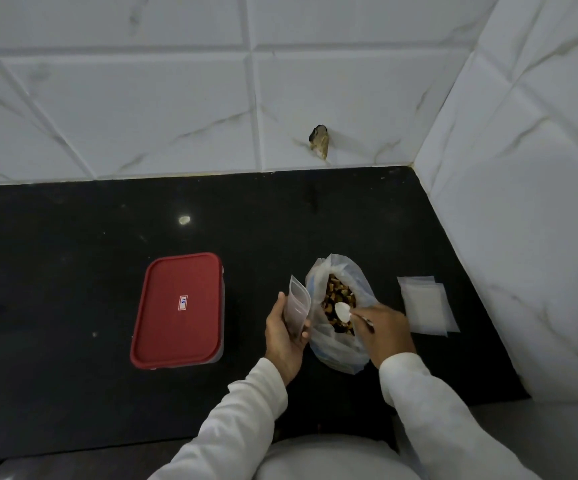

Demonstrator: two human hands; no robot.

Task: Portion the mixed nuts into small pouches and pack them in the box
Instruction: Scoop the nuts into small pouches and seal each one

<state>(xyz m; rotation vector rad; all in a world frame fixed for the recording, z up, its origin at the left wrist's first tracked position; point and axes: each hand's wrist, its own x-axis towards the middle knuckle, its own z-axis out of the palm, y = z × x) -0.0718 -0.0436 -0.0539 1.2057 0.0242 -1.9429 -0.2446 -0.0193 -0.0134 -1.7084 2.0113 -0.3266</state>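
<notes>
There is one rectangular plastic box with a red lid. One open clear plastic bag holds mixed nuts, too many to count. There is one shiny metal spoon and one small clear plastic pouch on its own. A flat stack of clear empty pouches has at least two; the exact number is unclear. There are two hands: the left hand and the right hand.

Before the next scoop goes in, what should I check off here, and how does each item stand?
1. Pouch gripped by the left hand: ok.
2. Pouch mouth spread open: cannot tell.
3. Spoon held by the right hand over the bag: ok.
4. Spoon loaded with nuts: not ok, its bowl looks bare.
5. Bag open, nuts exposed: ok.
6. Box open for packing: not ok, its red lid is on.
</notes>
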